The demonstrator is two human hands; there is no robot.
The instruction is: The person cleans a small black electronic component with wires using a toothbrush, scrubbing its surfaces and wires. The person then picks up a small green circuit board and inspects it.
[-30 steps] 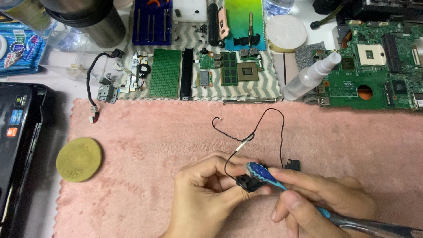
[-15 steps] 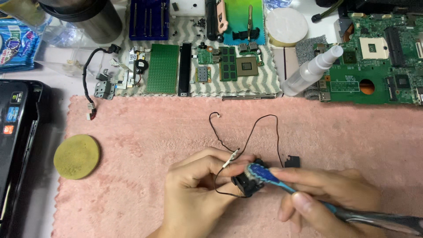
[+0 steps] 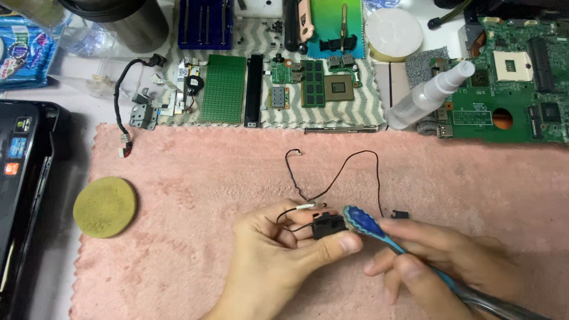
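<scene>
Head view: left hand (image 3: 278,261) pinching small black connector block (image 3: 328,226) between thumb and fingers, low over pink towel (image 3: 195,178), thin black wires (image 3: 349,169) looping up from it. Right hand (image 3: 438,261) closed round blue toothbrush (image 3: 370,228), bristle head touching block's right side. Step judged: brushing the part clean. Next move calls for light strokes, firm pinch, wires kept clear.

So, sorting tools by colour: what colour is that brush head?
Blue, on the toothbrush in the right hand; head view.
</scene>
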